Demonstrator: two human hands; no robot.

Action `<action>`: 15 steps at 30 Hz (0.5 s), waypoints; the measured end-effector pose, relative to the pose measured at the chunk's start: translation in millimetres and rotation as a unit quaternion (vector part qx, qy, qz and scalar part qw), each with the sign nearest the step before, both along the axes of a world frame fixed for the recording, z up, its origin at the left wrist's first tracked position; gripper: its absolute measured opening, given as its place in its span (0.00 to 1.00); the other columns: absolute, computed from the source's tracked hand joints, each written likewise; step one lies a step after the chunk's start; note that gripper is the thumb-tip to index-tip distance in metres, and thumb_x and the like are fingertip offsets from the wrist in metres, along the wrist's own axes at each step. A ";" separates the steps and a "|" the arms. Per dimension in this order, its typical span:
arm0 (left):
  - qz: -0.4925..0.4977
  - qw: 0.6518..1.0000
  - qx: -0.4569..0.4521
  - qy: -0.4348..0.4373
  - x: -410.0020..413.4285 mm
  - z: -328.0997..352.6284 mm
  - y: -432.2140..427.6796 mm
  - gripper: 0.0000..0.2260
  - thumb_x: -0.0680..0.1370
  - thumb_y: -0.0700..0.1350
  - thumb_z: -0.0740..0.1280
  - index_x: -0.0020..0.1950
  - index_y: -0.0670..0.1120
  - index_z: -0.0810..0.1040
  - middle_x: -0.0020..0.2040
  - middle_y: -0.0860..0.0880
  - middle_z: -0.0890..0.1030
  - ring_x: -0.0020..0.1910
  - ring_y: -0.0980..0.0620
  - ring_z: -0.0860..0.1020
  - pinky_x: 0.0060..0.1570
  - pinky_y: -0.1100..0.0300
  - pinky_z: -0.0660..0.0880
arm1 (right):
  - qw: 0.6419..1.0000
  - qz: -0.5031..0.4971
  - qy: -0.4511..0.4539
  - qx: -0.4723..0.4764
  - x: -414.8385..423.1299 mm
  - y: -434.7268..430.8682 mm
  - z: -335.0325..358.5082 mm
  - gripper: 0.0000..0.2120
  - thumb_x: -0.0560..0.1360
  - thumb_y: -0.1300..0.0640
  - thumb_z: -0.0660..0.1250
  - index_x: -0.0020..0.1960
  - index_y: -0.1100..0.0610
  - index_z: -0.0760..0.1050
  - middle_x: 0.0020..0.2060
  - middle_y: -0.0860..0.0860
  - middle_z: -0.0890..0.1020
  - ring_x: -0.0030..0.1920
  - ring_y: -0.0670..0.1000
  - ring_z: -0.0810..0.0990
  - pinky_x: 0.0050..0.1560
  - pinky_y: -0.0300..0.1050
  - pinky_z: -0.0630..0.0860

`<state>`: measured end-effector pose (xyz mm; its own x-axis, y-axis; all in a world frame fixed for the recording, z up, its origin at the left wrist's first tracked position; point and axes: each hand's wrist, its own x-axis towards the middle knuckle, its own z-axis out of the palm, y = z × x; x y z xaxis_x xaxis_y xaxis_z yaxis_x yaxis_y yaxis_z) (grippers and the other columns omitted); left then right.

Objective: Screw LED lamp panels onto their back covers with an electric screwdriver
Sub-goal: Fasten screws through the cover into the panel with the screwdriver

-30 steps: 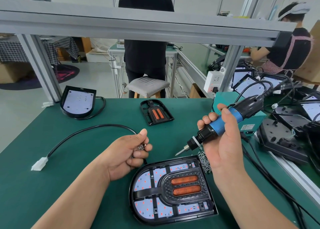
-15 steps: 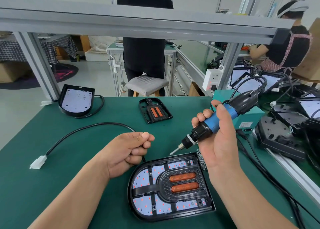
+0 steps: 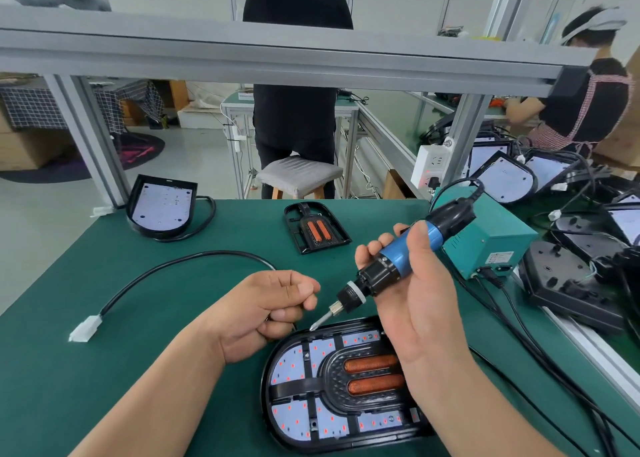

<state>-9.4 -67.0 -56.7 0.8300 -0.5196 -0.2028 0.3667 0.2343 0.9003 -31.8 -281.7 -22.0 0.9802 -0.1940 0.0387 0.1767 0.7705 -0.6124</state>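
A black lamp housing with a white LED panel (image 3: 311,418) and two orange coils lies on the green table (image 3: 104,370) right in front of me. My right hand (image 3: 422,311) grips a blue and black electric screwdriver (image 3: 398,259), tilted down to the left. Its bit tip (image 3: 317,323) hangs just above the lamp's far left rim. My left hand (image 3: 273,304) is curled into a fist beside the tip, thumb on the forefinger. Small screws lay in its fingers a second ago; the fist now hides them.
The lamp's black cable (image 3: 173,266) loops left to a white connector (image 3: 85,328). Further back lie another lamp (image 3: 162,207) and a black grille part (image 3: 317,231). A teal power box (image 3: 491,238) and several lamps (image 3: 571,283) crowd the right. An aluminium beam (image 3: 277,58) crosses overhead; two people work beyond.
The screwdriver has come down and left, its tip nearing the lamp's rim. My left hand has closed over the screws and shifted right toward the tip.
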 end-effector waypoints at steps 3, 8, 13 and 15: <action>-0.001 1.000 -0.013 -0.010 -0.6 1.1 0.5 0.04 0.77 0.43 0.75 0.49 0.43 0.84 0.41 0.46 0.78 0.28 0.59 0.59 0.20 0.71 0.58 | 1.000 -0.002 0.019 0.006 0.3 4.5 -2.7 0.17 0.81 0.47 0.69 0.61 0.59 0.74 0.42 0.55 0.80 0.42 0.53 0.81 0.54 0.55 0.85; -0.023 1.000 -0.005 -0.010 -2.1 1.8 1.4 0.07 0.76 0.41 0.75 0.52 0.40 0.85 0.42 0.44 0.79 0.28 0.59 0.59 0.20 0.71 0.58 | 0.998 -0.010 0.061 0.028 1.2 4.7 -2.7 0.17 0.83 0.46 0.68 0.59 0.60 0.74 0.40 0.56 0.80 0.42 0.56 0.85 0.51 0.58 0.86; -0.038 0.999 -0.013 -0.004 -2.9 5.5 5.0 0.08 0.76 0.37 0.73 0.53 0.38 0.86 0.41 0.43 0.80 0.27 0.59 0.61 0.19 0.71 0.59 | 0.996 -0.043 0.062 0.052 3.2 3.2 -0.6 0.16 0.84 0.47 0.67 0.59 0.60 0.74 0.41 0.56 0.80 0.43 0.57 0.86 0.56 0.59 0.86; -0.039 0.999 -0.015 -0.006 -2.7 6.9 6.6 0.08 0.76 0.36 0.72 0.54 0.38 0.86 0.42 0.42 0.80 0.27 0.59 0.61 0.20 0.71 0.60 | 0.995 -0.062 0.055 0.055 4.6 0.3 -0.7 0.16 0.84 0.47 0.67 0.59 0.60 0.73 0.43 0.56 0.80 0.46 0.57 0.85 0.61 0.59 0.84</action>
<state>-12.1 -60.4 -49.8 0.7893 -0.5880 -0.1767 0.3746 0.2331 0.8974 -27.2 -281.4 -22.7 0.9458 -0.3103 -0.0958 0.2105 0.8105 -0.5466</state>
